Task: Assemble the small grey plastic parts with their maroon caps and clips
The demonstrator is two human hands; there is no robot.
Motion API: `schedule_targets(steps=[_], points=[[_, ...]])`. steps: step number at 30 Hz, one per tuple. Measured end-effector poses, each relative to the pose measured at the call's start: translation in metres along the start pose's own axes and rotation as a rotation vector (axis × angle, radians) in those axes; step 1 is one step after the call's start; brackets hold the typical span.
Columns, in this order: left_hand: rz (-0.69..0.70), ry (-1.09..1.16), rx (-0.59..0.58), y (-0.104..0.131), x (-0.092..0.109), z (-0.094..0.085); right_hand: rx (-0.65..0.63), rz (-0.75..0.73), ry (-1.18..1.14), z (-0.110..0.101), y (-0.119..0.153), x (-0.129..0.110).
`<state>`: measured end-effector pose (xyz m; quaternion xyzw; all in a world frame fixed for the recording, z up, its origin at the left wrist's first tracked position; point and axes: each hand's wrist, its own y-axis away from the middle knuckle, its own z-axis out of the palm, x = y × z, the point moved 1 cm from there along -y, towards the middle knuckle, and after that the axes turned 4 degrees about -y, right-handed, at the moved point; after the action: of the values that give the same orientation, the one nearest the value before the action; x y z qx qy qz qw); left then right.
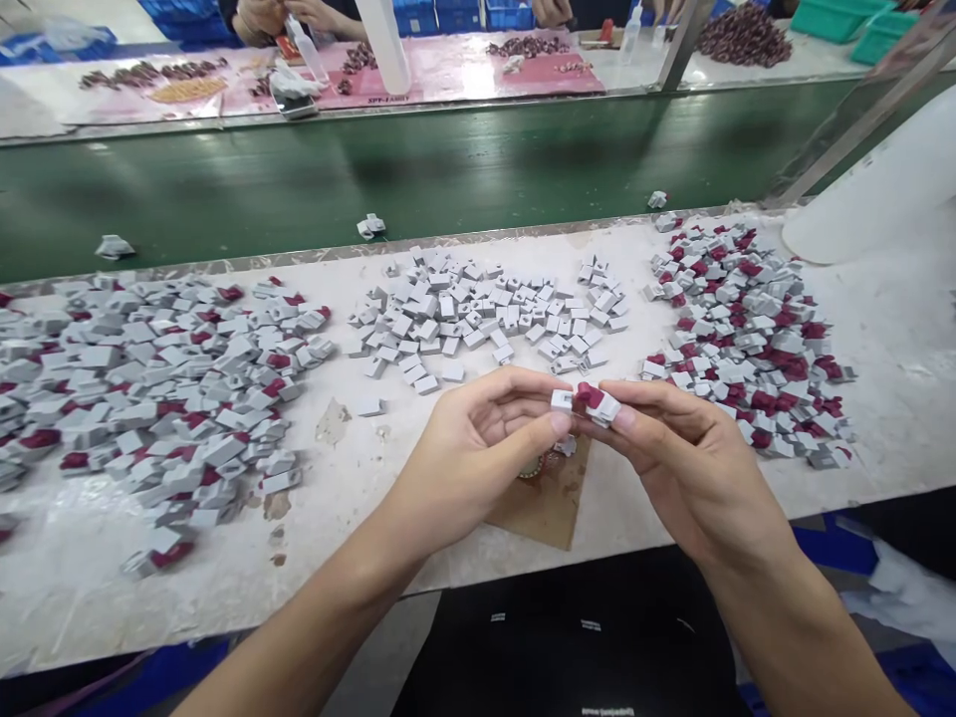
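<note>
My lap: dark cloth [575,657], cut off at the near edge, its white print too small to read.
Brown board [549,520]: lay on the near side of the table [358,468], partly covered by my hands; a round thing [532,466] on it was mostly hidden.
Left hand [482,448]: thumb and fingertips pinched a small grey block [562,400] above the board.
Right hand [691,448]: thumb and fingers clamped a grey-and-maroon piece [597,403] just right of the block; I could not tell whether the two touched.
Left pile [171,368]: grey and maroon pieces, cut off at the left edge.
Middle pile [478,309]: grey blocks, beyond my hands.
Right pile [754,339]: grey and maroon, beside a white cylinder [873,189] cut off at the right.
Green belt [478,164]: ran farther off; three small clumps on it were indistinct.
Far bench: co-workers' hands [321,14], cut off above, over a pink sheet [448,70].
</note>
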<state>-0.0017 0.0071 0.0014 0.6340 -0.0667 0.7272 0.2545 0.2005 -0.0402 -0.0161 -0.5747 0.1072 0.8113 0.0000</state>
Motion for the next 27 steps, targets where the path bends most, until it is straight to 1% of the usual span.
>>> schedule_targets(steps=[5, 9, 13, 16, 18, 19, 21, 22, 23, 24, 25, 26, 27], points=[[0.029, -0.019, -0.004, -0.001, 0.0, 0.0, -0.012, -0.028, 0.012, 0.0, 0.001, 0.003], [0.059, -0.113, -0.02, -0.001, 0.005, -0.002, -0.097, -0.093, 0.112, 0.002, -0.002, -0.008], [0.083, -0.208, -0.069, -0.005, 0.019, -0.006, -0.217, -0.072, 0.153, 0.002, -0.012, -0.029], [0.153, -0.368, -0.082, -0.022, 0.037, -0.011, -0.266, -0.062, 0.209, 0.0, -0.031, -0.045], [0.225, -0.533, -0.087, -0.046, 0.049, -0.015, -0.273, -0.101, 0.333, -0.002, -0.055, -0.053], [0.265, -0.627, -0.077, -0.062, 0.055, -0.018, -0.261, -0.132, 0.431, -0.003, -0.071, -0.057], [0.322, -0.793, -0.019, -0.1, 0.064, -0.026, -0.168, -0.221, 0.693, -0.007, -0.114, -0.065], [0.335, -0.853, 0.052, -0.122, 0.067, -0.032, -0.079, -0.276, 0.837, -0.009, -0.14, -0.069], [0.319, -0.865, 0.12, -0.145, 0.069, -0.04, 0.045, -0.335, 0.981, -0.011, -0.166, -0.072], [0.279, -0.838, 0.187, -0.168, 0.07, -0.049, 0.134, -0.375, 1.119, -0.012, -0.193, -0.075], [0.229, -0.799, 0.236, -0.19, 0.07, -0.06, 0.185, -0.391, 1.177, -0.014, -0.219, -0.078], [0.197, -0.771, 0.301, -0.211, 0.07, -0.071, 0.206, -0.395, 1.215, -0.015, -0.243, -0.079], [0.181, -0.756, 0.34, -0.23, 0.069, -0.083, 0.205, -0.387, 1.244, -0.016, -0.265, -0.08]])
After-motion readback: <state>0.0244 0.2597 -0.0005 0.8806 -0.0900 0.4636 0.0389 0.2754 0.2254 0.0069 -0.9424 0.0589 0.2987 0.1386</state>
